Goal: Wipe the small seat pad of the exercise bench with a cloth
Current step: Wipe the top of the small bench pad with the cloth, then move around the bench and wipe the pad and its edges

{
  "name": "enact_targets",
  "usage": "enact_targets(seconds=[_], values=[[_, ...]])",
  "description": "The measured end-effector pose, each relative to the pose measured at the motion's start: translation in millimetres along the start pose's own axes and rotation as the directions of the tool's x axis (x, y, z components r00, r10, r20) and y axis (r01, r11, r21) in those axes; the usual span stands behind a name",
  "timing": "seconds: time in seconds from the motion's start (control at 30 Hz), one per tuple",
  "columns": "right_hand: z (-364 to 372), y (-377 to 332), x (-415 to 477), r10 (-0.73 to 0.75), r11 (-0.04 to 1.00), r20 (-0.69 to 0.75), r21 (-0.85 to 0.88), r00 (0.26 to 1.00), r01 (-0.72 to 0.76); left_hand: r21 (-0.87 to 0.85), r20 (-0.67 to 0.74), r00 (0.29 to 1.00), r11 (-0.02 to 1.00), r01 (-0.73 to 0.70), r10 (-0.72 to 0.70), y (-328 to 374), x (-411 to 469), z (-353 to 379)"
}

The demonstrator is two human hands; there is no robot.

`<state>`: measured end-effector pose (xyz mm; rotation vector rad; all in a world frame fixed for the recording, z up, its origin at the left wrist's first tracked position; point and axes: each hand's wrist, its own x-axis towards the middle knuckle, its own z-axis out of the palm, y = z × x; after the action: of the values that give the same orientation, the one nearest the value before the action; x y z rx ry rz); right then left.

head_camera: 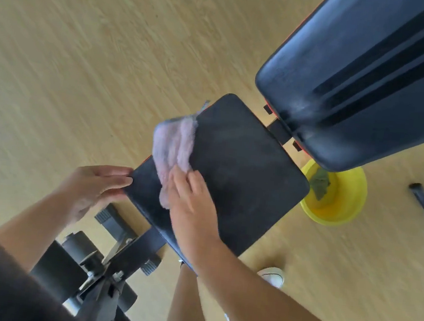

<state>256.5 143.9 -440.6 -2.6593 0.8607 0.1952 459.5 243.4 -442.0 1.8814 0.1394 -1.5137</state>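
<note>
— Pale wood floor [87, 42] all around; what sits on it?

— An exercise bench, its small seat pad [233, 173] black and dusty in mid-frame, with the long back pad [366, 79] rising to the upper right. A yellow bowl [345, 198] stands on the floor just beyond the seat pad, partly under the back pad.

— And the cloth?

— The pinkish cloth [174, 148] lies on the seat pad's left side, blurred, one end lapping over the edge.

— Hands?

— The right hand [193, 200] lies flat on the cloth's near end, fingers extended, pressing rather than gripping. The left hand [92, 189] clasps the pad's near left corner, fingers loosely curled around the edge.
</note>
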Motion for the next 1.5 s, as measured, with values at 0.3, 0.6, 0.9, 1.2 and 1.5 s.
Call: enact_targets(seconds=[0.3,0.6,0.9,1.2,1.5], values=[[-100.7,62.5,-17.9,0.279,0.891,0.109,0.342,0.954,-0.299,0.716,0.307,0.923,0.583,-0.384,0.232,191.2,-76.2,-9.4],[-205.7,147.4,-51.7,0.673,0.387,0.042,0.831,0.739,-0.399,0.738,0.542,0.775,0.258,-0.623,0.325,232.7,-145.3,207.4],[-244.0,269.5,-233.6,0.910,0.027,0.103,0.952,0.401,-0.305,0.626,0.730,0.633,0.121,-0.770,0.257,185.5,-192.9,431.3],[-195.9,297.5,-490.6,0.994,-0.108,0.109,0.880,-0.026,-0.462,0.593,0.804,0.589,0.163,-0.788,-0.078,11.9,-266.7,626.9],[-79.8,288.8,-691.8,0.744,-0.508,0.198,0.788,-0.638,-0.348,0.423,0.825,0.469,-0.206,-0.883,-0.316,-152.8,-297.5,722.4]])
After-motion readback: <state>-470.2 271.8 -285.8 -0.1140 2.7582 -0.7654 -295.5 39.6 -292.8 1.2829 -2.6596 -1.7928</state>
